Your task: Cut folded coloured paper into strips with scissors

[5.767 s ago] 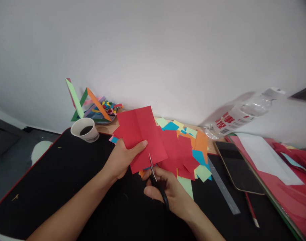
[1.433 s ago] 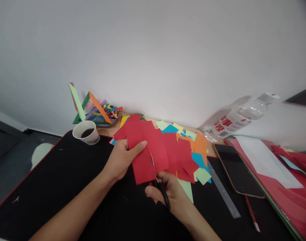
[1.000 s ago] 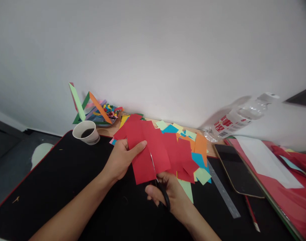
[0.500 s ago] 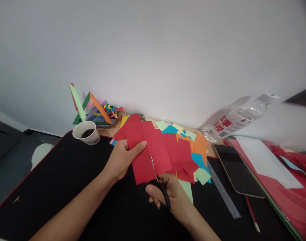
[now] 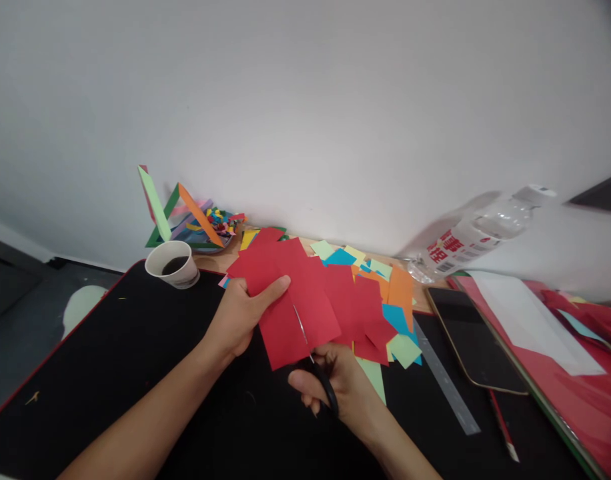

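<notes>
My left hand point(image 5: 240, 317) pinches a red paper sheet point(image 5: 285, 293) at its left edge, thumb on top, holding it above the black mat point(image 5: 110, 373). My right hand point(image 5: 338, 387) grips black-handled scissors point(image 5: 315, 370), and their blades reach up into the sheet's lower edge along a partly cut slit. Just right of the sheet lies a pile of cut paper squares point(image 5: 375, 300) in red, orange, blue and pale green.
A paper cup point(image 5: 171, 263) with dark liquid stands at the mat's far left corner, with folded paper strips point(image 5: 178, 213) behind it. A clear ruler point(image 5: 448, 383), a phone point(image 5: 473, 340), a pencil point(image 5: 503, 427), a water bottle point(image 5: 480, 233) and a red folder point(image 5: 560, 347) lie to the right.
The scissors have cut farther up into the red sheet since 5.8 s ago. In the last half second the sheet tilted slightly and the blades closed a little.
</notes>
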Action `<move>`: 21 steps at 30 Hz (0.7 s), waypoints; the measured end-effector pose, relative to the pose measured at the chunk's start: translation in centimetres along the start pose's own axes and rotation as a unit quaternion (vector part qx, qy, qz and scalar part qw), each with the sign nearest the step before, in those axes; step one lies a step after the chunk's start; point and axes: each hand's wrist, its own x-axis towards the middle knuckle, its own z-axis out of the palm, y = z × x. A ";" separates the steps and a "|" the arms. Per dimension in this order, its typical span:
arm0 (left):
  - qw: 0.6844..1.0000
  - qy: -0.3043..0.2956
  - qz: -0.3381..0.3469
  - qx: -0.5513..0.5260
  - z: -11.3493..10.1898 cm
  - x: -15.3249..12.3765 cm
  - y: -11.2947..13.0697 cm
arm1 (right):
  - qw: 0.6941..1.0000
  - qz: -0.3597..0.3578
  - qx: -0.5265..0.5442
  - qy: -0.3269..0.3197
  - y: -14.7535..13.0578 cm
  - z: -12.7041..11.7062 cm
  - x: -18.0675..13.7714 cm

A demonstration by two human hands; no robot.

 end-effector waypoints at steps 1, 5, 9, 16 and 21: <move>1.000 0.004 -0.003 0.002 0.0 0.0 0.0 | 1.000 0.001 0.001 0.000 0.0 0.0 0.0; 1.000 0.000 -0.004 0.007 0.0 -0.1 0.0 | 1.000 -0.011 0.000 -0.005 0.0 -0.1 0.2; 1.000 -0.020 0.007 0.017 -0.2 -0.1 -0.1 | 0.999 -0.028 0.005 -0.027 0.3 -0.3 0.3; 0.998 -0.043 0.018 0.051 -0.2 -0.4 0.0 | 0.995 -0.076 0.063 -0.030 0.4 -0.1 0.3; 0.998 -0.040 0.008 0.047 0.2 -0.5 0.1 | 0.991 -0.103 0.074 -0.037 0.7 0.0 0.3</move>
